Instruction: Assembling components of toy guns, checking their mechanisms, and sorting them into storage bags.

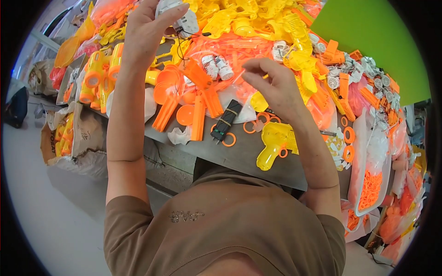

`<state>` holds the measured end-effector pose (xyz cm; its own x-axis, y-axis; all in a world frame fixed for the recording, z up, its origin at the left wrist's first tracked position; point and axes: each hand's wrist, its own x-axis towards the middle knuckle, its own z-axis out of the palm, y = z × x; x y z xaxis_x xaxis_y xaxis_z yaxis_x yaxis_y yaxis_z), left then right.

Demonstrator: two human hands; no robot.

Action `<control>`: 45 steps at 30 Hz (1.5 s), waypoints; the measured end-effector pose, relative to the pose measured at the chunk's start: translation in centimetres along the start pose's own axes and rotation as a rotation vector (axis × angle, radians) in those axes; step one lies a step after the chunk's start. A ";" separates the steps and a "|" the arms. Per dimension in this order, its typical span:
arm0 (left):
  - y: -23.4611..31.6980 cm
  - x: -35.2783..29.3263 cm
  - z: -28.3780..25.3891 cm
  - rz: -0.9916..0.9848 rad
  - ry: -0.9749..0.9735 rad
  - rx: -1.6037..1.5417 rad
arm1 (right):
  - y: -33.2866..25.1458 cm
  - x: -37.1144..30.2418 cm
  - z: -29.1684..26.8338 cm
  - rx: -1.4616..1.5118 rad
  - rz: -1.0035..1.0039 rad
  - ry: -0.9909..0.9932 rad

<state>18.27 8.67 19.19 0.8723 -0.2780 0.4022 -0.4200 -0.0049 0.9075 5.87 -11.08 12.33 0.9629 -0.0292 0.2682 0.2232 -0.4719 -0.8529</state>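
We judge carrying in hand: left hand (146, 23) with fingers clamped on white casing (190, 25), right hand (275, 85) seemingly parted-fingered; wires (180, 46) beneath the former next call for snag-free movement.

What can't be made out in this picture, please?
All head view:
Left hand: some fingers cut off by the upper edge.
White part: partly covered by the left thumb.
Yellow shell: right end hidden behind the right forearm.
Small orange pieces: too small to tell exact shapes.
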 end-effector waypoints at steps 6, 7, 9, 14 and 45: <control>2.1 0.3 4.2 -0.132 -0.128 -0.270 | -1.9 2.8 -2.6 0.122 -0.115 0.194; 1.9 0.5 4.8 -0.129 -0.143 -0.277 | -2.1 3.1 -3.3 0.113 -0.111 0.208; 1.8 0.7 5.6 -0.019 -0.234 -0.326 | -2.7 3.6 -4.2 0.357 0.002 0.051; 2.9 -0.1 9.0 0.025 -0.270 -0.423 | -1.8 3.7 -4.9 0.656 -0.043 0.035; 1.8 -1.0 12.4 0.163 -0.739 -0.603 | -0.2 -2.4 -12.0 0.728 0.161 -0.098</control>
<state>13.58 -2.99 18.90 0.3506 -0.7665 0.5380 -0.1431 0.5239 0.8397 1.71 -21.50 17.27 0.9936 0.0460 0.1033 0.0898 0.2347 -0.9679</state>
